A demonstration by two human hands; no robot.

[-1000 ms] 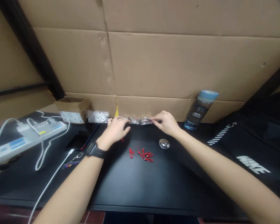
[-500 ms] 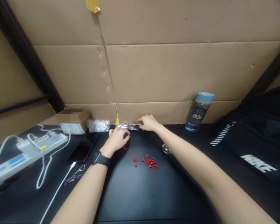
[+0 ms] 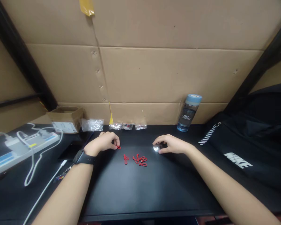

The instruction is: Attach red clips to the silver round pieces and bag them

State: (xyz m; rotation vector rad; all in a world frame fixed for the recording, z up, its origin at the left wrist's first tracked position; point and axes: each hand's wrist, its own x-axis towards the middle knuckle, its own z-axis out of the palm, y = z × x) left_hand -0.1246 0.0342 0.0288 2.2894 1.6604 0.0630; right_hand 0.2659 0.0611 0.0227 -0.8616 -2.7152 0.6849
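Observation:
My left hand [image 3: 104, 142], with a black watch on the wrist, rests on the black table [image 3: 135, 187] with its fingers curled on a small red loop [image 3: 118, 147]. My right hand [image 3: 170, 144] lies to the right, its fingers closed over a small round silver disc [image 3: 156, 148]. Between the hands lie several more red loops [image 3: 137, 159] in a loose cluster. Three small clear plastic bags [image 3: 127, 126] sit in a row against the cardboard wall, beyond both hands.
A blue-capped water bottle [image 3: 188, 113] stands at the back right. A black Nike bag [image 3: 250, 140] fills the right side. At the left are a white power strip [image 3: 16, 148] with cables, a small cardboard box [image 3: 65, 118], another clear bag [image 3: 92, 124] and a dark phone [image 3: 70, 151].
Both hands have drawn back from the bags at the wall toward me. The right hand now covers the silver disc; the left sits by the red loop.

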